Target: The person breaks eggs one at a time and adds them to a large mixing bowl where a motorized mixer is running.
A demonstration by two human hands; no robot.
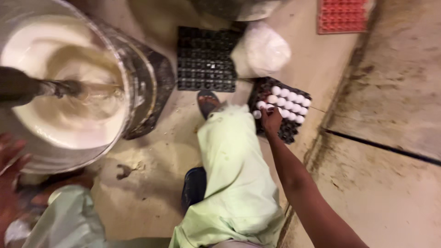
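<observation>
right hand point(271, 120) w/ fingers curled onto a white egg point(260, 113) in the dark plastic egg tray point(288, 130) on the floor; left hand point(10, 156) by big metal mixing bowl point(138, 69), grip can't tell.

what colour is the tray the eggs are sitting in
Black, best seen in the head view: the egg tray under the white eggs.

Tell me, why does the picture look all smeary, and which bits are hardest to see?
In the head view, everything is a little soft from motion blur; the left hand at the mixing bowl is the smeariest, a reddish blur. The right hand on the white eggs is sharper. Warm, dim light yellows the floor, and the bowl's metal rim catches pale glare.
</observation>
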